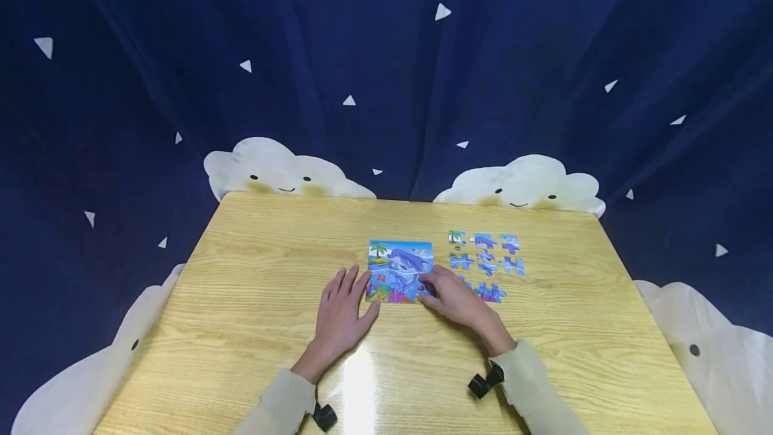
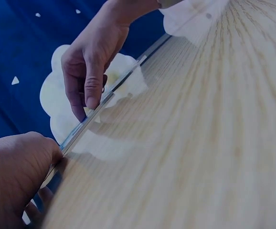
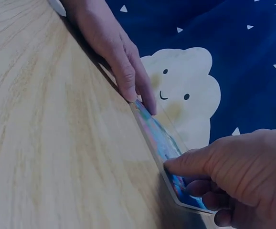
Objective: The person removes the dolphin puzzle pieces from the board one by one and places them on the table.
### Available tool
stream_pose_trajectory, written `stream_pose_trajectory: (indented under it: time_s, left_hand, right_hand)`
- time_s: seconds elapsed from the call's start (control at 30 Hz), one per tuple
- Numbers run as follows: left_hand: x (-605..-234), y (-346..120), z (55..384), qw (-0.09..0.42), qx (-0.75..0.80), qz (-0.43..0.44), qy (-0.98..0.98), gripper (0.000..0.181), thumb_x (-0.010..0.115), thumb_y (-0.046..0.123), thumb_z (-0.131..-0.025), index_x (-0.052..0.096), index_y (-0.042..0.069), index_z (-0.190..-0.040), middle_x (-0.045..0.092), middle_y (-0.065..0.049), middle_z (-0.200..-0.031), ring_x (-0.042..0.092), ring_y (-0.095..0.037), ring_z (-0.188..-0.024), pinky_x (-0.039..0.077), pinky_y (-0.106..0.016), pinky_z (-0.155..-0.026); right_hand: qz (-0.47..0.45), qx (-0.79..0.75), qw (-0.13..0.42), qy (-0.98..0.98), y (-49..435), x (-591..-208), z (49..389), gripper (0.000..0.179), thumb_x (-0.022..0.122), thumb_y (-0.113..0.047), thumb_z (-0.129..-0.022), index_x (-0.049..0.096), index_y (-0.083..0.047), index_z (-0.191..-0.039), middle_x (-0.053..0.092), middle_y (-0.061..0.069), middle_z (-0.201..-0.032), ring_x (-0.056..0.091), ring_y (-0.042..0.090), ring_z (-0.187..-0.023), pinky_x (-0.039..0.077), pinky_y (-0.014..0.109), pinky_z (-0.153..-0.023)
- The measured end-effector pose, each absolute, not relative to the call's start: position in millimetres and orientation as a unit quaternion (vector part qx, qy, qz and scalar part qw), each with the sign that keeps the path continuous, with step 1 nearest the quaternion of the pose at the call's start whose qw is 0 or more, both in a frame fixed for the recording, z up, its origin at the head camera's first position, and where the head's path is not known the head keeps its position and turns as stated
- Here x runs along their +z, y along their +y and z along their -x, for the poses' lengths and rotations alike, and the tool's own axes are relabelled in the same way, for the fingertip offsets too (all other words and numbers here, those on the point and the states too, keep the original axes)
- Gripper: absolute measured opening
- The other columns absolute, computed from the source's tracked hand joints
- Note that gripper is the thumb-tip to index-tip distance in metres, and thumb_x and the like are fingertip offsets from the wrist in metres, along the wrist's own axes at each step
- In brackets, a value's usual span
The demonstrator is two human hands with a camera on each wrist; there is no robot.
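Observation:
A dolphin picture puzzle board point(image 1: 398, 270) lies flat on the table. My left hand point(image 1: 344, 314), its fingers extended, rests on the table with the fingertips and thumb at the board's left edge. Over the lower right corner of the board my right hand point(image 1: 455, 294) has its thumb and fingers curled. It pinches what looks like a puzzle piece against the printed surface, mostly hidden by the fingers. In the right wrist view, the thumb point(image 3: 190, 162) lies on top of the board point(image 3: 152, 129) near its front edge.
Loose puzzle pieces point(image 1: 485, 257) lie in rows right of the board, the nearest row partly covered by the right hand. The wooden table point(image 1: 272, 240) extends around them. A dark blue curtain point(image 1: 386, 52) with white clouds hangs behind the table's far edge.

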State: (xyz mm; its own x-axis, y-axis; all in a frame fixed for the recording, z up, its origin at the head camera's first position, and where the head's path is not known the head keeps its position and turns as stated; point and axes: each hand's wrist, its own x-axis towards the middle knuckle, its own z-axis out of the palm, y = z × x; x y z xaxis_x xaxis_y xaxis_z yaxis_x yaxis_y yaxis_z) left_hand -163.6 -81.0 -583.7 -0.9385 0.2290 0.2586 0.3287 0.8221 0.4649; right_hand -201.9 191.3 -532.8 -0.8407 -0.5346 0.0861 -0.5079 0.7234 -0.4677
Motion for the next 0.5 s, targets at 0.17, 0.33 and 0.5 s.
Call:
stream_pose_trajectory:
  time_s: [0.17, 0.33, 0.5]
  left_hand:
    - [-583.9, -80.9, 163.5, 0.099, -0.261, 0.146, -0.949, 0.066, 0.057, 0.051, -0.100, 0.051, 0.017, -0.156, 0.042, -0.016, -0.163, 0.030, -0.041, -0.154, 0.025, -0.061, -0.121]
    - [-586.4, -80.3, 164.8, 0.105, -0.257, 0.150, -0.949, 0.066, 0.056, 0.052, -0.101, 0.052, 0.016, -0.155, 0.043, -0.017, -0.162, 0.031, -0.042, -0.153, 0.026, -0.061, -0.120]
    - [-586.6, -80.1, 164.9, 0.107, -0.263, 0.148, -0.947, 0.065, 0.058, 0.050, -0.100, 0.052, 0.016, -0.155, 0.043, -0.017, -0.162, 0.031, -0.043, -0.153, 0.026, -0.062, -0.120]
  right_hand:
    - [0.281, -0.262, 0.017, 0.923, 183.8, -537.6, 204.4, 0.031, 0.075, -0.020, -0.097, 0.073, 0.000, -0.120, 0.057, 0.003, -0.090, 0.046, 0.014, -0.079, 0.040, 0.029, -0.069]
    - [0.279, -0.290, 0.049, 0.914, 178.0, -541.5, 207.7, 0.041, 0.081, -0.031, -0.093, 0.069, -0.002, -0.119, 0.056, 0.003, -0.092, 0.047, 0.013, -0.080, 0.043, 0.029, -0.070]
    - [0.282, -0.304, 0.066, 0.907, 174.8, -543.7, 212.6, 0.051, 0.087, -0.036, -0.086, 0.064, -0.002, -0.116, 0.056, 0.006, -0.094, 0.048, 0.013, -0.080, 0.044, 0.029, -0.070]
